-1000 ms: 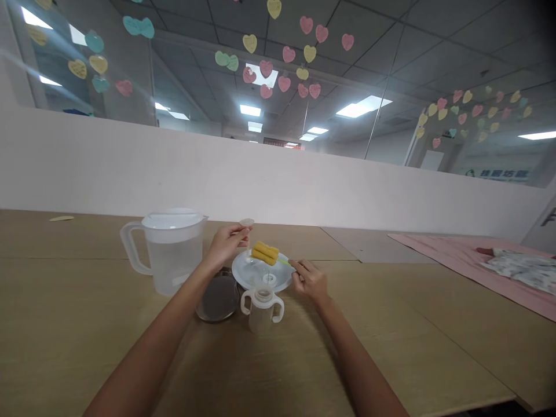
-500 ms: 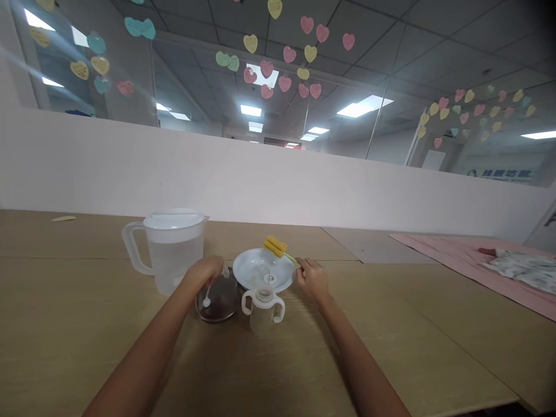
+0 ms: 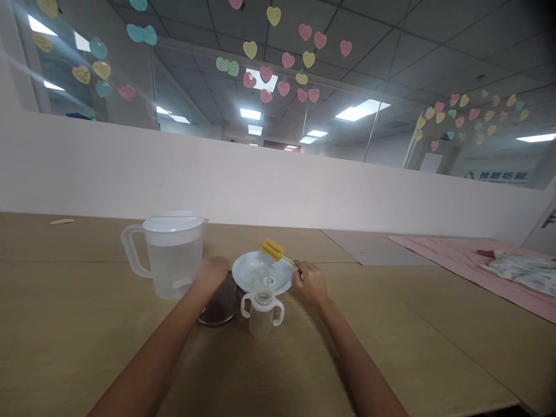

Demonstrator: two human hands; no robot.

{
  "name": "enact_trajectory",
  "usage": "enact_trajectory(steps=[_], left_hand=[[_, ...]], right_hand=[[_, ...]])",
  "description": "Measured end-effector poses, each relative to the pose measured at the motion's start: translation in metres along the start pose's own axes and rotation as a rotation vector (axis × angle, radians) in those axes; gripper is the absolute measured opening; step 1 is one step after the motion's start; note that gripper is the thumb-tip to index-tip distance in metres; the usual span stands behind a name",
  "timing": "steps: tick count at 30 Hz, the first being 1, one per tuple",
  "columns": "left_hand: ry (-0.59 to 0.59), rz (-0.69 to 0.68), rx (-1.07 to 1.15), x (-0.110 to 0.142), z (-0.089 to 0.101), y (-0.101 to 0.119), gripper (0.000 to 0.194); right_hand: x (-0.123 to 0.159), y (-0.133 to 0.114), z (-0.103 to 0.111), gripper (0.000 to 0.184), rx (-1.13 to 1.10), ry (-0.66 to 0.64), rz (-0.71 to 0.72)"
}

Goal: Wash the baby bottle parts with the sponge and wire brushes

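My right hand is closed on the thin handle of a yellow sponge brush, whose head lies over the far rim of a white bowl. Clear pieces sit inside the bowl, too faint to name. My left hand is smeared by motion above a dark, shiny round dish or lid; its fingers cannot be made out. In front of the bowl stands an uncapped clear baby bottle with two white handles.
A lidded clear pitcher holding water stands left of my left hand. Pink cloth with a patterned white cloth lies at the far right. A white wall under glass rises behind the wooden table.
My left hand has moved up slightly and is now blurred; the small white-tipped piece below it no longer shows. My right hand and the sponge brush have hardly moved.
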State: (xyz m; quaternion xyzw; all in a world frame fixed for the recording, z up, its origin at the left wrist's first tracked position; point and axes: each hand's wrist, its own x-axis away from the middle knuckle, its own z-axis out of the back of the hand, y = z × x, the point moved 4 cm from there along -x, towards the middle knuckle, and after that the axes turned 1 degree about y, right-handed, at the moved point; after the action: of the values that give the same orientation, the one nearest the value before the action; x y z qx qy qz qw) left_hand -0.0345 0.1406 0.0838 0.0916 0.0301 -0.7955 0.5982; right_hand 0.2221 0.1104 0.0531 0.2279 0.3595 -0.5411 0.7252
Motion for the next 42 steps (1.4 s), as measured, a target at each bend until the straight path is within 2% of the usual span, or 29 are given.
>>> enact_trajectory(steps=[4, 8, 14, 24, 30, 33, 36, 39, 42], left_hand=[[0.05, -0.164, 0.073, -0.006, 0.006, 0.033, 0.03], [0.048, -0.289, 0.149, -0.01, -0.01, 0.054, 0.036], [0.036, -0.298, 0.184, -0.016, -0.032, 0.05, 0.039], [0.09, -0.276, 0.194, -0.017, -0.038, 0.045, 0.039], [0.162, -0.27, 0.2, -0.017, -0.024, 0.046, 0.037], [0.289, -0.23, 0.258, -0.015, -0.007, 0.045, 0.042], [0.398, -0.232, 0.407, -0.013, 0.01, 0.046, 0.031], [0.421, -0.293, 0.548, -0.011, 0.02, 0.05, 0.023], [0.381, -0.323, 0.568, -0.011, 0.02, 0.052, 0.023]], right_hand=[[0.0, -0.001, 0.002, 0.031, -0.007, 0.003, -0.003], [-0.001, -0.003, 0.001, 0.031, -0.016, -0.009, -0.001], [-0.002, -0.004, 0.001, 0.03, -0.025, -0.026, -0.012], [-0.001, -0.005, 0.003, 0.03, -0.014, -0.049, -0.014], [0.0, -0.006, 0.004, 0.029, -0.013, -0.055, -0.02], [0.0, -0.006, 0.005, 0.029, -0.04, -0.043, -0.006], [0.0, -0.006, 0.003, 0.03, -0.065, -0.029, 0.03], [0.002, -0.009, -0.001, 0.031, -0.083, -0.046, 0.108], [0.003, -0.012, -0.005, 0.03, -0.074, -0.087, 0.14]])
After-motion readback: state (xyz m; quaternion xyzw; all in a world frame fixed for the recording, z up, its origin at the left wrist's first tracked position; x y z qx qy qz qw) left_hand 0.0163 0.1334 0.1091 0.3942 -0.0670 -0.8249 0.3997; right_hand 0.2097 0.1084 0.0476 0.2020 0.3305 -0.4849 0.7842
